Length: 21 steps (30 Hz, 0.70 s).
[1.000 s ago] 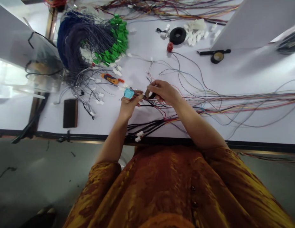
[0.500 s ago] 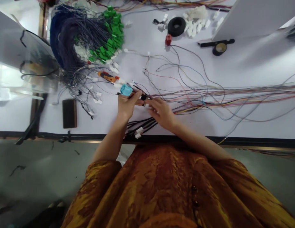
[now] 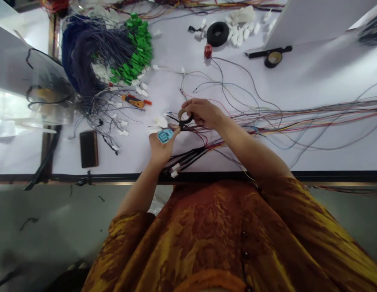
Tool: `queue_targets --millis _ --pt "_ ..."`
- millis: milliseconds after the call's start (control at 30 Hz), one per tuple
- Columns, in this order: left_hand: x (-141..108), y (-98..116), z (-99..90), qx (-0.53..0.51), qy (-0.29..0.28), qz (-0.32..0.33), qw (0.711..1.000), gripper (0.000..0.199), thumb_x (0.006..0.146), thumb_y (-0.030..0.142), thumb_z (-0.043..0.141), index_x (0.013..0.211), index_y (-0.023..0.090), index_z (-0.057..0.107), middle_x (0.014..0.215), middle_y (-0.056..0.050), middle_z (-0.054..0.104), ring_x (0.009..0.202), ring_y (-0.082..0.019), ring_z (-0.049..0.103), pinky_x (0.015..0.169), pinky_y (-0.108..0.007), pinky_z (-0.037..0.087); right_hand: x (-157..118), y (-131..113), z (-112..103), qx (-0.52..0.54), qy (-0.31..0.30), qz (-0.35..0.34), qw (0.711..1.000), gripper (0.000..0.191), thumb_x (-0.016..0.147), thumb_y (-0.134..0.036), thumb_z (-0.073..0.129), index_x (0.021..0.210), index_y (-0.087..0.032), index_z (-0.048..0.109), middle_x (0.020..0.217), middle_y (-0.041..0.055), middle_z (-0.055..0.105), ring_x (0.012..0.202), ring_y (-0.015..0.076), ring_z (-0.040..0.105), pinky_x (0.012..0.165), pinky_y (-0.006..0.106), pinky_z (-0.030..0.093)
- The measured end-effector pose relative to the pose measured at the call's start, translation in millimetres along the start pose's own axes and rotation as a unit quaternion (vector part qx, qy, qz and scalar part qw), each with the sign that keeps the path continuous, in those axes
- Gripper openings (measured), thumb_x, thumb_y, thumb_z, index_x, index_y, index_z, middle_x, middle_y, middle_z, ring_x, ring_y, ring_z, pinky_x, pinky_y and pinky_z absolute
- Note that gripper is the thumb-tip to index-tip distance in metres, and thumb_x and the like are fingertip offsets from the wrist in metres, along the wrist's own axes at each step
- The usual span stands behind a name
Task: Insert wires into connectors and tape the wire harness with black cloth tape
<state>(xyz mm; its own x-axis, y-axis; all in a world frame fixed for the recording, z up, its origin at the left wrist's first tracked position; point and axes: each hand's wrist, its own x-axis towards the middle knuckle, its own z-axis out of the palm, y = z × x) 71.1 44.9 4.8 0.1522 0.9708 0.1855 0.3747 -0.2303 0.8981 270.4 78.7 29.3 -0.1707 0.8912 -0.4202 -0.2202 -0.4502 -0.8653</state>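
Note:
My left hand (image 3: 161, 149) is closed around a bundle of wires (image 3: 200, 129) just behind a light-blue connector (image 3: 165, 136). The connector sits against the back of its thumb and fingers. In my right hand (image 3: 205, 112) is a small roll of black tape (image 3: 186, 118), pinched by its edge right above the bundle. The roll touches or nearly touches the wires near my left thumb. The wires run off to the right across the white table. Black-sleeved cables (image 3: 191, 156) with white connectors (image 3: 175, 169) lie below, close to the table edge.
Green connectors (image 3: 136, 48) on a coil of dark blue wires (image 3: 77, 52) lie back left. An orange cutter (image 3: 133, 100) and a dark phone-like object (image 3: 88, 149) are left. Black tape rolls (image 3: 218, 34), a red connector (image 3: 208, 51) and white connectors (image 3: 241, 30) lie behind.
My right hand has risen from the wires and now shows the tape roll above them. The light-blue connector has turned in my left hand. The view has shifted slightly.

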Motion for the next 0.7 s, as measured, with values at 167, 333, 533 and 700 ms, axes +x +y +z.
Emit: queue_targets --millis 167,333,533,700 --pt "19 9 11.2 -0.080 0.049 -0.078 0.993 0.031 0.085 0.048 0.072 0.081 0.018 0.071 0.063 0.000 0.066 0.048 -0.010 0.061 0.042 -0.019 0.041 -52 51 19 -0.165 0.132 -0.212 0.954 0.031 0.093 -0.027 0.061 0.124 -0.022 0.061 0.093 0.0035 0.066 0.073 0.0139 0.059 0.068 0.026 0.055" --pt "23 11 19.1 -0.106 0.010 -0.115 0.988 0.040 0.089 0.057 0.065 0.081 0.018 0.067 0.054 0.002 0.060 0.041 -0.011 0.057 0.042 -0.021 0.043 -62 85 22 -0.325 0.062 -0.305 0.893 0.032 0.093 -0.021 0.054 0.123 -0.019 0.066 0.114 0.0119 0.066 0.095 0.0201 0.063 0.089 0.035 0.055" --pt "0 20 12.5 0.072 -0.096 0.076 0.990 0.015 0.087 0.036 0.070 0.089 0.021 0.071 0.098 -0.009 0.076 0.089 -0.022 0.073 0.078 -0.031 0.056 -17 20 -4 -0.297 0.060 -0.153 0.941 0.012 0.090 -0.024 0.066 0.084 -0.013 0.068 0.073 0.0031 0.065 0.062 0.0100 0.053 0.058 0.022 0.042" --pt "-5 17 6.6 0.145 -0.158 0.135 0.967 0.003 0.083 0.024 0.070 0.084 0.022 0.070 0.098 -0.008 0.076 0.081 -0.019 0.071 0.075 -0.029 0.054 13 0 -5 -0.211 -0.082 -0.038 0.973 0.003 0.082 -0.010 0.068 0.083 -0.012 0.068 0.056 -0.0031 0.057 0.041 0.0056 0.042 0.038 0.019 0.028"
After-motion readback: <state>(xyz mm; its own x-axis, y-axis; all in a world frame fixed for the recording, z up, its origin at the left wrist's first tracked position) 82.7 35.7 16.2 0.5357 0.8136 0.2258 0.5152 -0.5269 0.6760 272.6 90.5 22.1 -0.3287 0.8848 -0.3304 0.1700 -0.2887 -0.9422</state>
